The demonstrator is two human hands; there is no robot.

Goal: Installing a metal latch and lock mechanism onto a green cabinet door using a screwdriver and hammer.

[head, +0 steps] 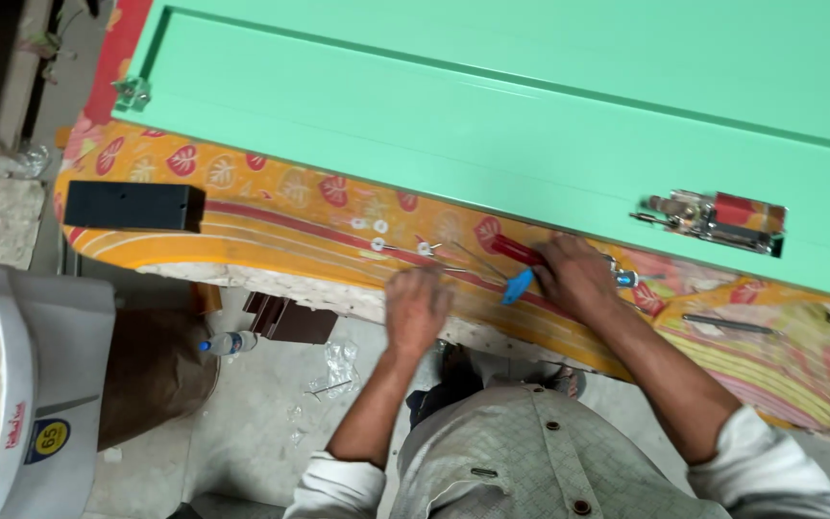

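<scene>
Two hands work at the counter's front edge, on its orange flowered cloth. Your left hand lies palm down, fingers loosely curled on the cloth, holding nothing you can make out. Your right hand closes its fingers around a tool whose blue handle pokes out at 8 o'clock. Small white washers sit at 11 o'clock from your left hand. A metal latch sits in the green door panel at 2 o'clock.

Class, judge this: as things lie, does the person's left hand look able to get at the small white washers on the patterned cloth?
Probably yes. The left hand rests on the cloth just below the white washers, and nothing lies between them.
</scene>
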